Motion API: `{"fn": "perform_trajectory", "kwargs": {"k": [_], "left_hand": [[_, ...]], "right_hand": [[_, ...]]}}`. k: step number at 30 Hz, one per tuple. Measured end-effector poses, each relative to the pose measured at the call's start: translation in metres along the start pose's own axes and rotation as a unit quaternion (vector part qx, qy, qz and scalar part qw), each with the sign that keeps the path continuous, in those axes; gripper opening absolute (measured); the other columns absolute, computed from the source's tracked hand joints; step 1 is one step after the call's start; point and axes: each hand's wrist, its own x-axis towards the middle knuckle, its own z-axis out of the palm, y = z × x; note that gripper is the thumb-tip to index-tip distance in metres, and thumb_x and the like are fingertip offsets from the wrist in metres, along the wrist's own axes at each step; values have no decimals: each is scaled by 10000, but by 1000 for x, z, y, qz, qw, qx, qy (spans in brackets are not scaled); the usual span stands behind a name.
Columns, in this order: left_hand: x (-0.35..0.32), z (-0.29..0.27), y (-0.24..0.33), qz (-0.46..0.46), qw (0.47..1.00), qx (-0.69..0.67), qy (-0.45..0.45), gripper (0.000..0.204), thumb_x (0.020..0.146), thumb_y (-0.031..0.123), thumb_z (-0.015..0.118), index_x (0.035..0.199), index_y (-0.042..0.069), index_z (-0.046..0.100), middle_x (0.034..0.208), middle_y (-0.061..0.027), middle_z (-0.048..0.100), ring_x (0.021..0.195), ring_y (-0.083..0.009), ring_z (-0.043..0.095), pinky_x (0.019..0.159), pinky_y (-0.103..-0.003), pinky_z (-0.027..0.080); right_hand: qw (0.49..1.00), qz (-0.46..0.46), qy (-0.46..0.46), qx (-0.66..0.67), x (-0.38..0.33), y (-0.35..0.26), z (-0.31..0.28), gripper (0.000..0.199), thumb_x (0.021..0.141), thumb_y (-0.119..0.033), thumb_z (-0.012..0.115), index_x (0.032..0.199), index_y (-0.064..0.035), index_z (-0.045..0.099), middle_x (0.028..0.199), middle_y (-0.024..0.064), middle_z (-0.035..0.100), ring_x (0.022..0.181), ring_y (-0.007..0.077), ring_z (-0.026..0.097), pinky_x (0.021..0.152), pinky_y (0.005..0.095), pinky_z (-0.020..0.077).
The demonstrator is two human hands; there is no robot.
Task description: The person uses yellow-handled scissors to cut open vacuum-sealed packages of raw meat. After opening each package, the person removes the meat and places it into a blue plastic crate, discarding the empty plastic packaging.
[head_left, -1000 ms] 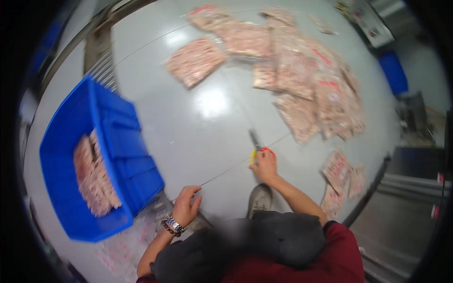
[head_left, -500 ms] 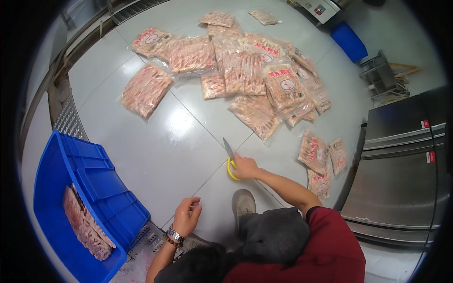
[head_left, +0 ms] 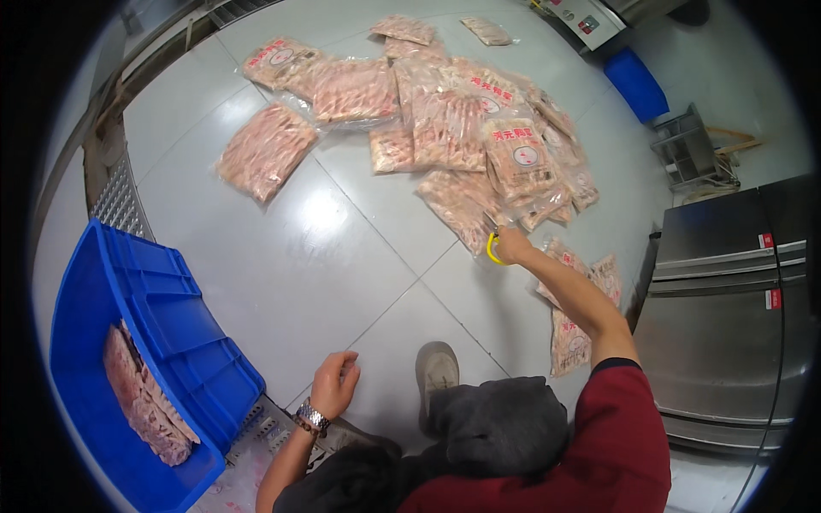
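My right hand is closed around yellow-handled scissors, whose blades reach over the near corner of a clear bag of pale pink meat. Whether the blades touch the plastic I cannot tell. Empty, with loosely curled fingers apart, my left hand hovers over the floor left of my shoe. A larger heap of flat meat bags, some with red print, such as one printed bag, spreads beyond my right hand. One bag lies apart at the left.
To my left stands a blue crate holding unwrapped slabs of meat. Several more bags lie under my right forearm. A steel cabinet stands at the right, with a blue bin beyond it.
My right hand has carried the scissors forward and right, from bare floor to the near bag. My left hand has barely shifted. The view has tilted slightly.
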Motion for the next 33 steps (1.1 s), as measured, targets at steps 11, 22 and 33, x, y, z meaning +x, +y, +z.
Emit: {"fn": "perform_trajectory", "kwargs": {"k": [11,22,33], "left_hand": [[54,-5,-103,-40,981,165,89,610,880,226,675,1417,28,464,1291,-259,551,1229,-414,505,1069,-466,425],[38,-57,-126,-172,911,300,222,892,824,421,761,1533,77,344,1549,-301,275,1419,-458,289,1160,-541,287],[35,-67,-120,-195,911,286,226,804,865,415,749,1452,0,390,1311,-295,447,1216,-437,460,968,-477,472]], "right_hand": [[951,-287,-98,63,-97,-137,64,563,894,-340,658,1406,-167,500,949,227,705,860,443,678,763,518,551],[888,-319,-141,299,-147,-259,39,539,835,-483,770,1143,-52,670,950,179,726,859,296,706,752,407,543],[662,-88,-569,479,-173,-205,54,648,1000,-642,397,1241,-54,526,1000,109,673,870,201,675,785,352,573]]}}
